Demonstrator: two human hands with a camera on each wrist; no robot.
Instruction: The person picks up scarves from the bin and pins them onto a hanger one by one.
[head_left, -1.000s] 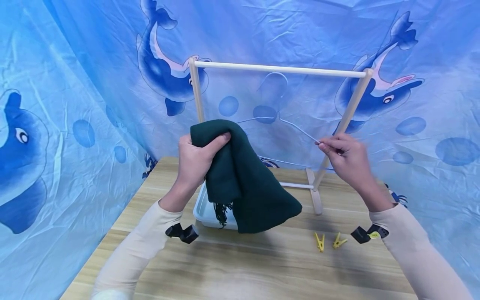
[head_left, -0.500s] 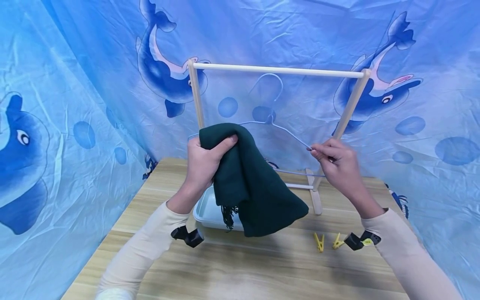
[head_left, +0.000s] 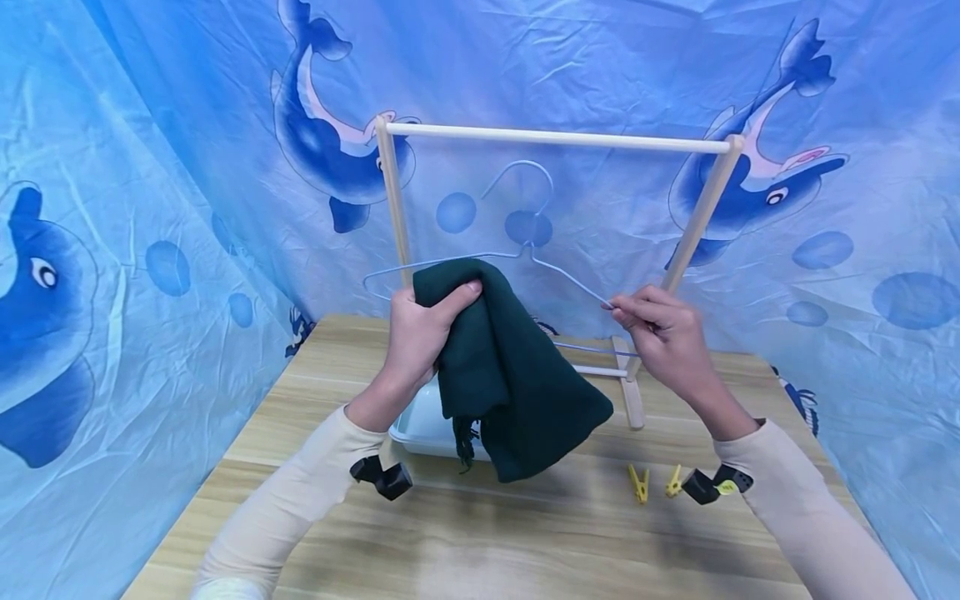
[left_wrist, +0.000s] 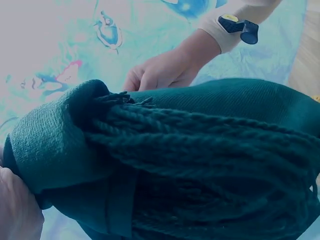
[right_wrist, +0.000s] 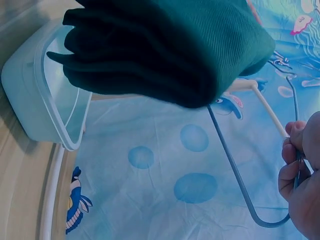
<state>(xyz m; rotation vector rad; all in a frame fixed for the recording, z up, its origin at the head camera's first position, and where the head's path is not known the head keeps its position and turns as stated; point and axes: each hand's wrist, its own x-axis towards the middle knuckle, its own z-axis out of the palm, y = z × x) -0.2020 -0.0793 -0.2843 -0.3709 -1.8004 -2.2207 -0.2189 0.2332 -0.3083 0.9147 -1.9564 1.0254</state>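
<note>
My left hand (head_left: 418,329) grips a folded dark green scarf (head_left: 525,392), thumb across its front, and the cloth droops toward the right. In the left wrist view the scarf's twisted fringe (left_wrist: 210,150) fills the middle. My right hand (head_left: 663,329) pinches a light blue wire hanger (head_left: 573,279) at its right shoulder. The hanger stands hook up behind the scarf, which covers much of its left half and lower bar. Its left end shows past the left hand. In the right wrist view, my right fingers (right_wrist: 287,172) curl around the wire near its bent corner.
A wooden rack with a white top rail (head_left: 555,137) stands behind the hanger. A pale blue plastic basin (head_left: 423,437) sits on the wood-grain table (head_left: 465,542), partly under the scarf. Two yellow clothespins (head_left: 639,483) lie at the front right. Dolphin-printed curtains enclose the table.
My right hand has brought the hanger left and slightly down, its left end now showing beyond the scarf. My left hand has shifted right and slightly down with the scarf.
</note>
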